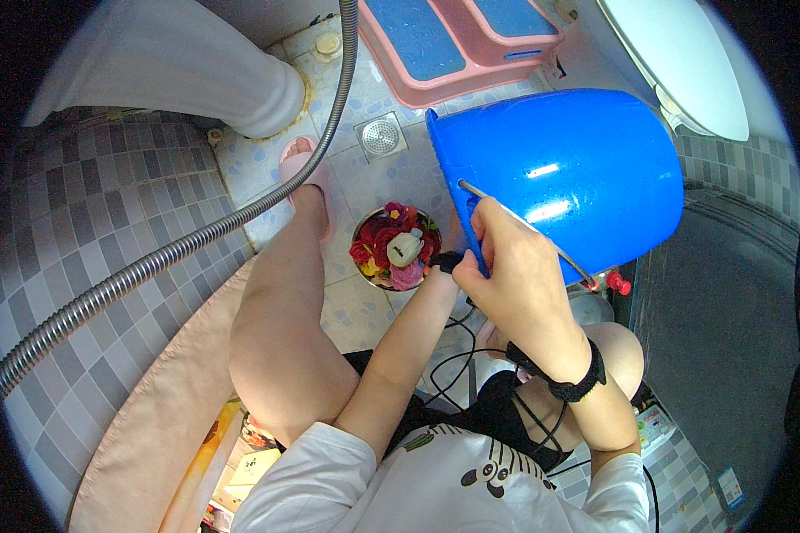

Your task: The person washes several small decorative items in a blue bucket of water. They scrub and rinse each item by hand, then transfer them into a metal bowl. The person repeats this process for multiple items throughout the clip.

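A large blue bucket (587,169) is tipped on its side, its mouth facing left and its metal handle (524,222) lying along its flank. My right hand (520,262) grips the bucket's rim by the handle joint, thumb on the edge and fingers curled over the outside. My left hand (458,233) reaches to the bucket's mouth; the rim hides most of it, so its fingers do not show. Just left of that wrist, a round metal basin (361,271) on the floor holds red, pink and yellow flowers (387,233) and a small whitish object (405,249).
A metal shower hose (267,200) crosses the upper left. Beyond lie a floor drain (381,137), a pink and blue step stool (427,53) and a white pedestal (240,80). A toilet (684,62) stands upper right. Black cables (453,355) hang between my legs.
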The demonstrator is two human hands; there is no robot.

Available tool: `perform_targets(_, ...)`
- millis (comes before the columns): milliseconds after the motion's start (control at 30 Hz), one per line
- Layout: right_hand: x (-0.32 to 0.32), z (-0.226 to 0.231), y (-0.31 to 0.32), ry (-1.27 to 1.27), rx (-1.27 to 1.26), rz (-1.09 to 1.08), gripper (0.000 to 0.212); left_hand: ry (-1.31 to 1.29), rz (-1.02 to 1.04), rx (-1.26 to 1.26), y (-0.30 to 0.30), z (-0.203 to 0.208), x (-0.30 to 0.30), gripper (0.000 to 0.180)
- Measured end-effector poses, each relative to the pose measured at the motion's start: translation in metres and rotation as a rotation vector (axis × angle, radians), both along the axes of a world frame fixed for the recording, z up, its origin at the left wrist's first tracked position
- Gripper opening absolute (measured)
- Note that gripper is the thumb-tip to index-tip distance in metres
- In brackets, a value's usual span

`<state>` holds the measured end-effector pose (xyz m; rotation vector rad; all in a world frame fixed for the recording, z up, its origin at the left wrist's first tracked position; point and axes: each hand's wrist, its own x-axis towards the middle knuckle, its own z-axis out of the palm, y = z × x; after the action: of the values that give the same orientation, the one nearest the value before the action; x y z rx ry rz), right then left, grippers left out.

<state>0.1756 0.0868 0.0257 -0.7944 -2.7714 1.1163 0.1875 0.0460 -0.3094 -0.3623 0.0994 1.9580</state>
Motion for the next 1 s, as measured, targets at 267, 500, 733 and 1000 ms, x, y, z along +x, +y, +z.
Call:
perform_targets(267, -0.0003, 0.0047, 0.0005, -0.065, -0.031, 0.022, 0.022, 0.000, 0.001, -0.012, 0.0061, -0.0040, -0.0033, 0.051)
perform_targets(500, -0.0006, 0.0016, -0.0005, -0.005, -0.006, 0.005, 0.023, 0.002, 0.002, -0.022, 0.0065, -0.0030, 0.0021, 0.051)
perform_targets(733, -0.0004, 0.0007, -0.0003, -0.002, -0.010, -0.004, 0.023, 0.007, 0.004, -0.031, 0.0058, -0.0039, 0.0011, 0.051)
perform_targets(1000, 0.0001, 0.0013, 0.0001, 0.011, -0.017, -0.005, 0.024, 0.009, 0.005, -0.042, 0.0036, -0.0039, 0.0046, 0.051)
